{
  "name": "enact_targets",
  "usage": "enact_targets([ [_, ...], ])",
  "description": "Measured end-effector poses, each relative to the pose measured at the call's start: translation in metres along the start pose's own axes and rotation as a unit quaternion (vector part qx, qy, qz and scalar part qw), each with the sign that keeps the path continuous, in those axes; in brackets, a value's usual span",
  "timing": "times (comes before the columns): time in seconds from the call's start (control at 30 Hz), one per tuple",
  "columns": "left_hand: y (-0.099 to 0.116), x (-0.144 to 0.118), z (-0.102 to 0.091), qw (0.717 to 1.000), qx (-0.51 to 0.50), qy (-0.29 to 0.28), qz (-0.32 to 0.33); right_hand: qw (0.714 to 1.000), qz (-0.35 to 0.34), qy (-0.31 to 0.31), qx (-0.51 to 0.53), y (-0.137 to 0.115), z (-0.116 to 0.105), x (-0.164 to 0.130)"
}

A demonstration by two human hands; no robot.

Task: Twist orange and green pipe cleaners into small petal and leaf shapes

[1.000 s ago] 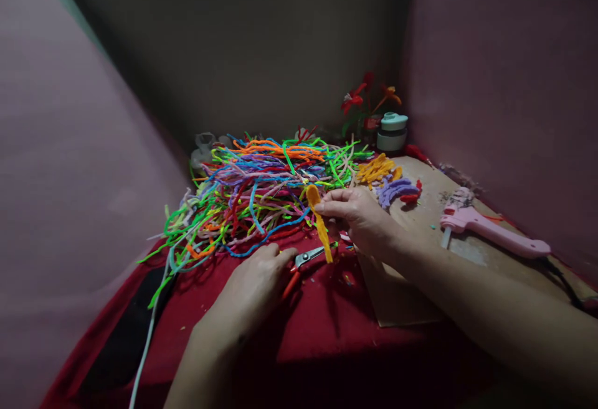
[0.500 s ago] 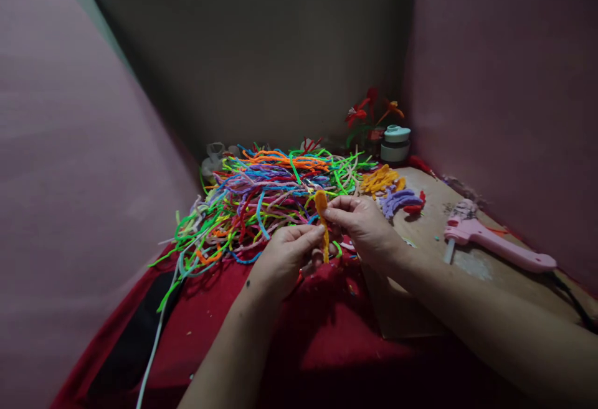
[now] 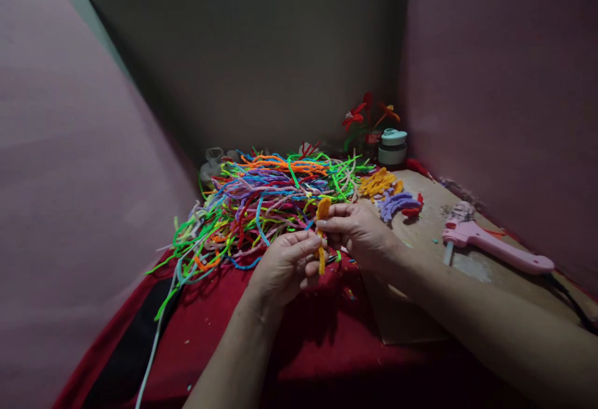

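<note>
Left hand (image 3: 284, 266) and right hand (image 3: 360, 225), both curled nearly closed, are pinching the fuzzy orange strip (image 3: 322, 210) upright above the red cloth (image 3: 217, 328), and it's probably handling light, soft and bendy, so I'd be gripping it mid-length.

A heap of pipe cleaners (image 3: 261, 210) is spread across a cloth (image 3: 210, 347), and before it a strip (image 3: 322, 210) is held between the left hand (image 3: 287, 263) and the right hand (image 3: 357, 225). To the right, a glue gun (image 3: 499, 244) is laid on a board (image 3: 430, 228), with pieces (image 3: 399, 205) gathered between it and the heap. Behind the pieces, a container (image 3: 392, 157) is set just to the right of flowers (image 3: 355, 116). At left, a cable (image 3: 149, 359) is trailed forward from the heap.
</note>
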State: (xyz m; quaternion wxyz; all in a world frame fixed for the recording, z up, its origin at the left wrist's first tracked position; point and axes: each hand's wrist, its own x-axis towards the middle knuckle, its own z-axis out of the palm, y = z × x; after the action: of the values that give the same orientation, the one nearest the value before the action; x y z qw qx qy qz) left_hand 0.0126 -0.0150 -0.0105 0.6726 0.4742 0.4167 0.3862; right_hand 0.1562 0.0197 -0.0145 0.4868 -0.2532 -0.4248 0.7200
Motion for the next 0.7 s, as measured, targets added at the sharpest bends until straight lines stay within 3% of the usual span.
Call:
enact_targets([
  [0.07, -0.001, -0.001, 0.009, 0.973, 0.197, 0.094, 0.069, 0.998, -0.007, 0.054, 0.004, 0.004, 0.0, 0.001],
  [0.1, -0.003, -0.002, 0.014, 0.929, 0.316, 0.151, 0.118, 0.997, -0.007, 0.08, 0.006, 0.006, -0.001, 0.001],
  [0.17, -0.009, -0.002, 0.025, 0.775, 0.544, 0.248, 0.204, 0.993, -0.013, 0.121, 0.004, 0.009, -0.002, 0.003],
  [0.23, -0.014, -0.001, 0.033, 0.638, 0.686, 0.273, 0.218, 0.989, -0.03, 0.146, 0.002, 0.009, -0.003, 0.004],
  [0.27, -0.016, 0.0, 0.034, 0.598, 0.722, 0.275, 0.213, 0.988, -0.037, 0.151, 0.002, 0.009, -0.003, 0.005],
  [0.3, -0.017, 0.001, 0.034, 0.579, 0.739, 0.275, 0.207, 0.988, -0.041, 0.149, 0.002, 0.009, -0.004, 0.006],
  [0.37, -0.017, 0.003, 0.031, 0.584, 0.733, 0.284, 0.202, 0.991, -0.034, 0.13, 0.005, 0.008, -0.004, 0.007],
  [0.57, -0.009, 0.002, 0.025, 0.676, 0.67, 0.256, 0.171, 0.996, -0.029, 0.081, -0.033, 0.008, -0.002, 0.003],
  [0.7, -0.008, 0.002, 0.029, 0.665, 0.684, 0.262, 0.145, 0.992, -0.06, 0.1, -0.051, 0.007, 0.001, -0.001],
])
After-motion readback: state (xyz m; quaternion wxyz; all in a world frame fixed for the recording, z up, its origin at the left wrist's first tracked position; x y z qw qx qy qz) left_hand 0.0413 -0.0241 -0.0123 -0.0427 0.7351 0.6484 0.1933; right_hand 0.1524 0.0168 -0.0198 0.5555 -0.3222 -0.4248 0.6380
